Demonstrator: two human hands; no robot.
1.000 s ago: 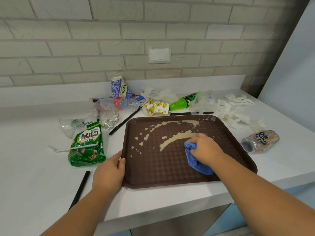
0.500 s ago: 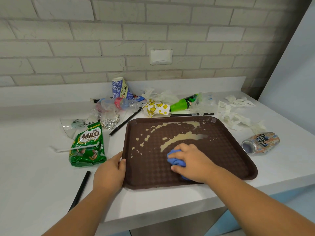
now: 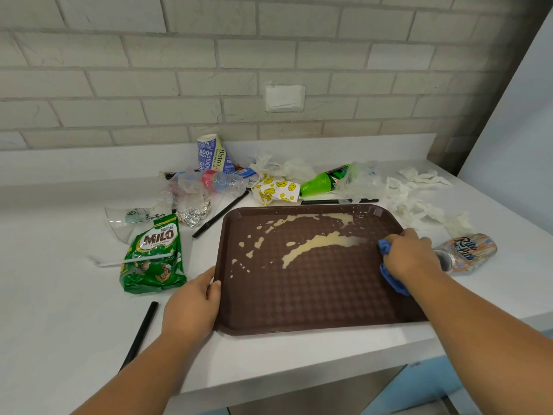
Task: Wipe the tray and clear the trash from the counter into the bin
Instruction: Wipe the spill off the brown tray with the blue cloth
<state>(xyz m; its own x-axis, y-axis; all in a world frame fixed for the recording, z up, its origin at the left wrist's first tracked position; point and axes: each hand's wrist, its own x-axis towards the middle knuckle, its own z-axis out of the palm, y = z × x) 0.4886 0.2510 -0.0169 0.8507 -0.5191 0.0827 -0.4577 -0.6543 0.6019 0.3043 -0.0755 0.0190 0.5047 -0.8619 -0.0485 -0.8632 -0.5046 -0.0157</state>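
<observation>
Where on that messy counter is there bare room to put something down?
The widest bare patch is the counter left of the Milo packet and black straw. A narrow strip runs between the tray and the counter's front edge. Behind the tray it is crowded with trash, and tissues and a can fill the right.

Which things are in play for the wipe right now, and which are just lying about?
In play: tray, spill, blue cloth gripped by right hand, left hand holding the tray's edge.

Lying about, trash for the bin later: Milo pouch, crushed can, green bottle, paper cup, foil ball, black straw.
</observation>
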